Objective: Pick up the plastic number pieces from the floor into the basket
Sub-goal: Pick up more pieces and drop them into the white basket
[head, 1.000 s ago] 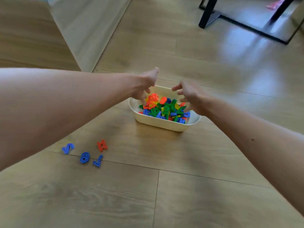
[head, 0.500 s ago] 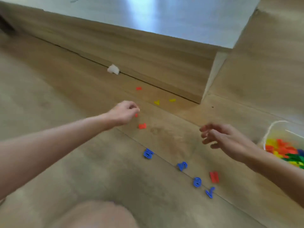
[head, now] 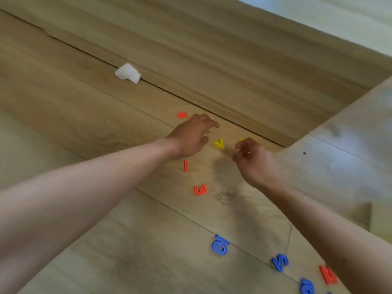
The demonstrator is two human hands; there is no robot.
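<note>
Since half a second ago both hands have been brought forward to the far group of pieces, and the cream plastic basket, seen then at the right edge, is no longer in view; the left hand is held low with fingers loosely spread and nothing in it, between the small red plastic piece and the yellow V-shaped plastic piece; the right hand is curled just beside a second yellow piece, mostly hidden, and whether this is already pinched cannot be told; the orange stick-shaped piece, the orange plastic 3 and the blue plastic numbers are left lying on the wooden floor; a new pick-up round is judged to be started, with many pieces remaining.
</note>
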